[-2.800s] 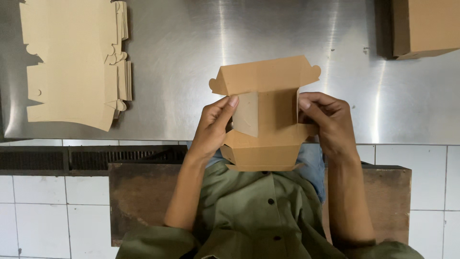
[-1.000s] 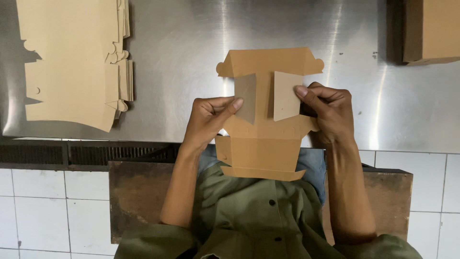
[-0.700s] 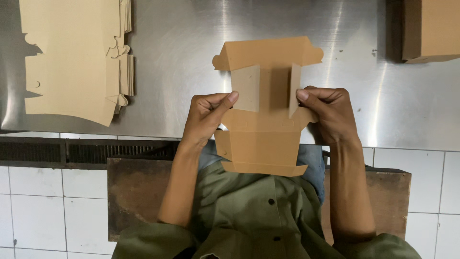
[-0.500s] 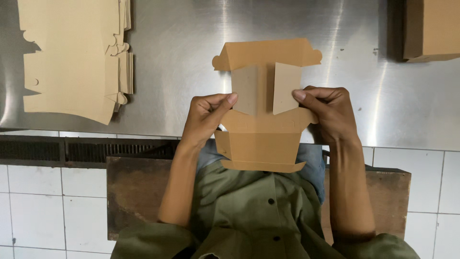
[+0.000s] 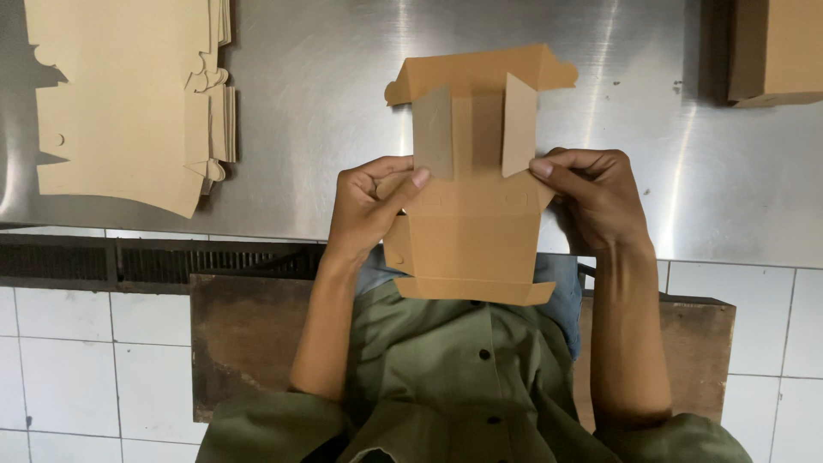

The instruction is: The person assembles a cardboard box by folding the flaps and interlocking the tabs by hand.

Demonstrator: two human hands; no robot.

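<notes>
- You hold a brown carton blank (image 5: 473, 231) up in both hands, above the near edge of the steel table (image 5: 343, 111) and in front of your chest.
- Your left hand (image 5: 370, 206) pinches the blank's left edge, thumb laid across the front by the left side flap (image 5: 434, 130), the other fingers curled behind.
- Your right hand (image 5: 596, 201) pinches the right edge in the same way, its thumb tip at the foot of the right side flap (image 5: 519, 124).
- Both side flaps stand folded inward over the middle panel; the top panel (image 5: 480, 73) leans away from you, and the bottom lip (image 5: 473, 290) is bent out just above your shirt.
- By the look of it, you are mid-fold: side flaps creased in, walls not yet raised or locked.
- The next move seems to call for bringing the top panel down onto the flaps while the thumbs keep them squared. If one flap springs back, its tab will likely miss.
- A stack of flat blanks (image 5: 129, 94) lies on the table well to your left, apart from both hands.
- A made-up box (image 5: 776, 51) sits at the far right corner, also well apart.
</notes>
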